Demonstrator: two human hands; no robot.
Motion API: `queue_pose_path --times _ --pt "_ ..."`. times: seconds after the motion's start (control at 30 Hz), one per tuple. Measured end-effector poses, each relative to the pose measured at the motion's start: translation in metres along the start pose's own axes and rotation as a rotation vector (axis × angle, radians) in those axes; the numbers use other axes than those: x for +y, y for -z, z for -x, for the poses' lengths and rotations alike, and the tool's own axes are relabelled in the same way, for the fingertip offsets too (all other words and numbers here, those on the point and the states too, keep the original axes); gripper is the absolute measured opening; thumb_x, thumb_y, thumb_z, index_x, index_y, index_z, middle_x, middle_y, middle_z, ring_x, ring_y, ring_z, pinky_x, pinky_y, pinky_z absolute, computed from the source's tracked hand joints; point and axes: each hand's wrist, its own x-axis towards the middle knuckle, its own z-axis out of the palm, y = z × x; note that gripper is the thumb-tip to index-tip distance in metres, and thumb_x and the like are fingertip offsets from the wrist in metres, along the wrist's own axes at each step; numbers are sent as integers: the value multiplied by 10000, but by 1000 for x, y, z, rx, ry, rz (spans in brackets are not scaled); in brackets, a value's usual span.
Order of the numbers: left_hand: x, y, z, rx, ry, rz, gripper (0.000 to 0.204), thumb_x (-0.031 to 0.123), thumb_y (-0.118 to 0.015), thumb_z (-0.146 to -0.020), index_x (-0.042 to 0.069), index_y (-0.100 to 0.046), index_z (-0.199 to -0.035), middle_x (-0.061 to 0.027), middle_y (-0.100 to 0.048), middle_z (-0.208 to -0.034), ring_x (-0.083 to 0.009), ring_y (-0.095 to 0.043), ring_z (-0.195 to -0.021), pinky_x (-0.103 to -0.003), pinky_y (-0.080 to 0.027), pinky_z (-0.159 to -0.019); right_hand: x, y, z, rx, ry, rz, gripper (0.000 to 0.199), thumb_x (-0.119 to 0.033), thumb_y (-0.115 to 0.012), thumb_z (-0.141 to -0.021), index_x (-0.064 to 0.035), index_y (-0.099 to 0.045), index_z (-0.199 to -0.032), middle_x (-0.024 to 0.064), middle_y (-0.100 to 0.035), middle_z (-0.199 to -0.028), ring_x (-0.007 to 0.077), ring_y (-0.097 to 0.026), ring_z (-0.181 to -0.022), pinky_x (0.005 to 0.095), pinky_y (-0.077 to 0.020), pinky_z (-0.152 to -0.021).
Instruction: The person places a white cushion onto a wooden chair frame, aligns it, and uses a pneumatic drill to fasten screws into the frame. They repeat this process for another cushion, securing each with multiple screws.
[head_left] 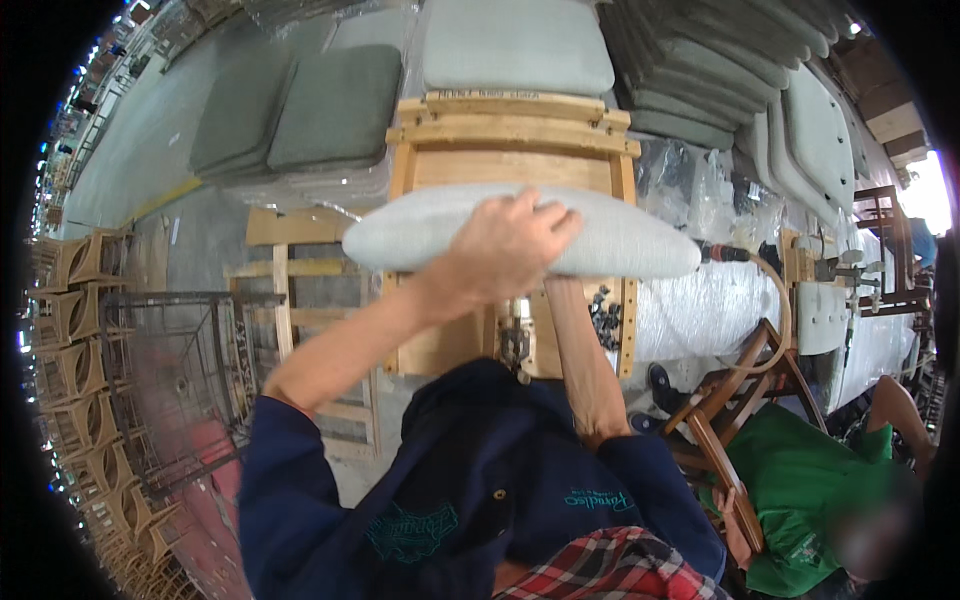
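Observation:
A light grey padded seat cushion [620, 235] is tilted up on edge above a wooden jig box [405, 350]. My left hand [515, 235] lies across its upper side, fingers bent and closed over the fabric. From below, my right forearm [580, 360] runs up to the cushion's near edge. My right hand is behind or under the cushion there, its fingers hidden. Below the cushion, a metal clamp-like fitting [515, 345] sits in the jig. Several small dark pieces [604, 318] lie in the box's right part.
Grey cushions [335, 105] lie at the far left, with tall stacks [700, 70] at the far right. A hose with a tool [725, 252] hangs over plastic wrap on the right. A person in green [800, 480] holds a wooden chair frame [725, 450]. Wooden frames [90, 380] stack left.

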Motion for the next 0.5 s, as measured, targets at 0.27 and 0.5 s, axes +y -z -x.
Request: queue_pose_path --times 0.27,0.5 --pt "-1 -8 60 164 328 4 514 348 -771 -716 90 -702 -1154 -48 -696 -1116 -274 -626 -1023 -428 -518 -925 -146 -67 90 524 272 50 888 -753 -314 -976 -69 -395 -1535 158 -430 -1563 363 -399 -1446 515 -302 -1209" --pt "-39 -51 155 265 421 -184 584 486 -742 -701 97 -702 -1134 -47 -688 -1135 -271 -623 -1070 -505 -470 -1008 -150 -73 137 488 296 592 836 -642 -353 -1028 -34 -254 -1592 255 -273 -1605 370 -320 -1469 552 -314 -1168"
